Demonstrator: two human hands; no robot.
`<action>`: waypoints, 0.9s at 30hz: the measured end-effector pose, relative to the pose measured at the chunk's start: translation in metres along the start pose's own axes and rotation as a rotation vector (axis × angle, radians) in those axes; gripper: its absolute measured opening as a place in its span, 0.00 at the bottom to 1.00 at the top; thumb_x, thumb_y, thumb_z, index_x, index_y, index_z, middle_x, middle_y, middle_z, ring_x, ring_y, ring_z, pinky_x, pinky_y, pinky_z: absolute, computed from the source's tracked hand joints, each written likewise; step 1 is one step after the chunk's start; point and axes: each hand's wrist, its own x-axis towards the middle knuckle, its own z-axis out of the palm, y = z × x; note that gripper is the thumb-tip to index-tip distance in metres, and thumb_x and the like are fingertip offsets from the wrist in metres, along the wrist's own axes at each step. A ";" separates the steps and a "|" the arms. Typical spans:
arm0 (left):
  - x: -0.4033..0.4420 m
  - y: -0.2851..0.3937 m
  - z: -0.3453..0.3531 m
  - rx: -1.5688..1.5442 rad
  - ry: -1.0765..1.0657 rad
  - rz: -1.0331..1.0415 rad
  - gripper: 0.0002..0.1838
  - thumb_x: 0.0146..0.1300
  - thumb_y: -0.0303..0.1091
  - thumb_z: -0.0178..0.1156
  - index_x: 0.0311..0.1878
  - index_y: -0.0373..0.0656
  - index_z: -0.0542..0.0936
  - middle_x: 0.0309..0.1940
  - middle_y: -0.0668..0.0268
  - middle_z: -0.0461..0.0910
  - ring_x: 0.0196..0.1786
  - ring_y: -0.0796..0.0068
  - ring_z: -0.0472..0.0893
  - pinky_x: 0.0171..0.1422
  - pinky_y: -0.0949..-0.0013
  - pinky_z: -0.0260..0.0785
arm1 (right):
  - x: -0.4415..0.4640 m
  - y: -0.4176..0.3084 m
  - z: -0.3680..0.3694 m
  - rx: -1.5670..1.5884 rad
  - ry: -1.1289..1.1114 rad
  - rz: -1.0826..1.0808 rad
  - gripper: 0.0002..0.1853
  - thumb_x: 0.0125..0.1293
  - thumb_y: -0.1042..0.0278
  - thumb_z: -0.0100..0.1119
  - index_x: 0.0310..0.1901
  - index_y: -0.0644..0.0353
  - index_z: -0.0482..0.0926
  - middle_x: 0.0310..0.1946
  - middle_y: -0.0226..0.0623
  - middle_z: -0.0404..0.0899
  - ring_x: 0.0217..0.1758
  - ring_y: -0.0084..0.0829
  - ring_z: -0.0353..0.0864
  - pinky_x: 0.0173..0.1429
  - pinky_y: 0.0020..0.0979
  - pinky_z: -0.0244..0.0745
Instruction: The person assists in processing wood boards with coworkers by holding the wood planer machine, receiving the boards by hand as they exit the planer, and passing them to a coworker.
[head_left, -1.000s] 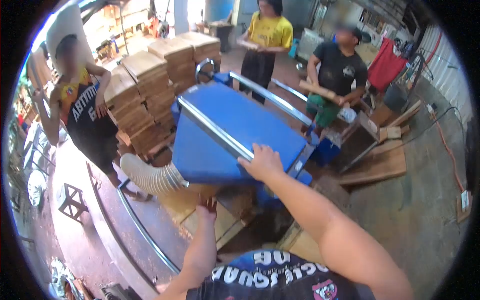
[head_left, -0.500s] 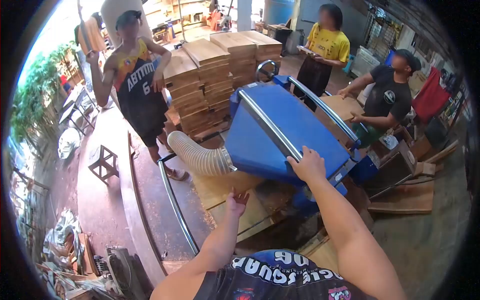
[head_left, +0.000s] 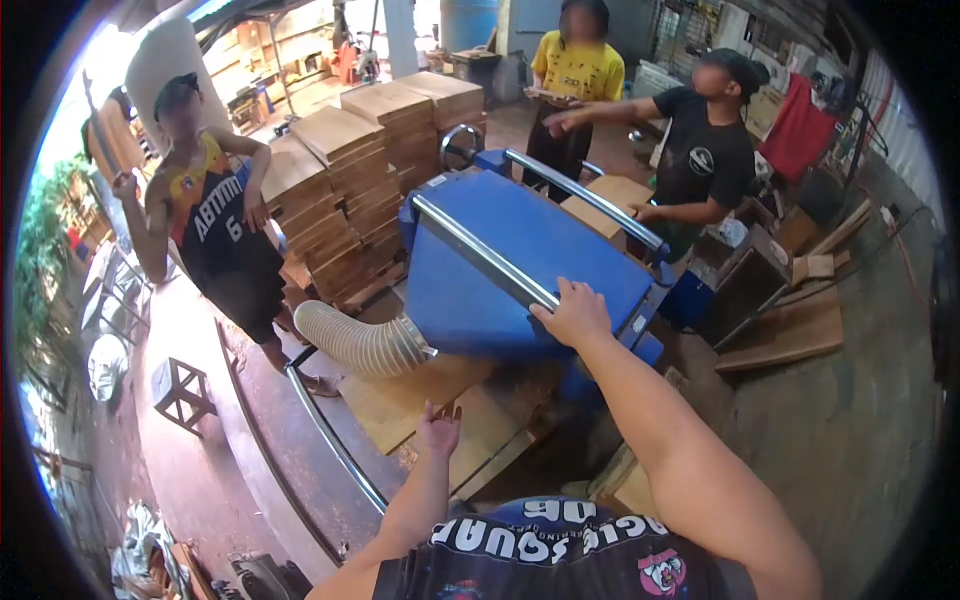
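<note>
My right hand (head_left: 577, 312) lies on the top edge of a blue machine (head_left: 530, 250) that looks like a thickness planer. Its fingers are spread beside the end of a chrome bar (head_left: 485, 250) and hold nothing. Lower down, my left hand (head_left: 440, 428) is palm up with the fingers apart, by a wide wooden board (head_left: 400, 400) under the machine's near side. Whether it touches the board I cannot tell. A ribbed clear hose (head_left: 362, 342) runs out of the machine above this hand.
Stacked wooden boards (head_left: 345, 185) stand behind the machine. One person (head_left: 225, 225) stands at the left, another in yellow (head_left: 578, 70) at the back. A co-worker in black (head_left: 705, 155) is at the far side by a board (head_left: 610, 200). A chrome rail (head_left: 335, 440) and a stool (head_left: 183, 395) are at left.
The view has turned, so the scene sits further left. The co-worker in black has stretched one arm out towards the person in yellow. My hands keep about the same places.
</note>
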 end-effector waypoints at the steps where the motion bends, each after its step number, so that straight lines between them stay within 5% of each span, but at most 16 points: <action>1: -0.006 0.002 -0.003 0.004 0.001 -0.002 0.17 0.78 0.48 0.60 0.60 0.48 0.78 0.60 0.60 0.79 0.70 0.59 0.75 0.79 0.45 0.61 | -0.001 -0.002 0.000 0.004 -0.007 0.000 0.42 0.70 0.30 0.62 0.70 0.62 0.75 0.63 0.50 0.80 0.72 0.48 0.75 0.74 0.51 0.68; 10: -0.024 0.019 -0.007 0.024 0.029 0.020 0.16 0.76 0.47 0.62 0.59 0.51 0.81 0.63 0.63 0.81 0.69 0.60 0.76 0.80 0.46 0.60 | -0.001 -0.007 -0.008 -0.022 -0.046 0.032 0.39 0.70 0.30 0.61 0.65 0.61 0.77 0.60 0.50 0.82 0.69 0.49 0.77 0.71 0.50 0.70; 27: -0.153 0.096 -0.027 0.217 0.080 0.208 0.21 0.75 0.45 0.62 0.64 0.47 0.77 0.63 0.59 0.81 0.65 0.53 0.78 0.75 0.46 0.67 | -0.003 -0.007 -0.007 0.040 -0.075 0.094 0.46 0.70 0.28 0.60 0.75 0.58 0.71 0.68 0.52 0.78 0.75 0.50 0.74 0.76 0.50 0.68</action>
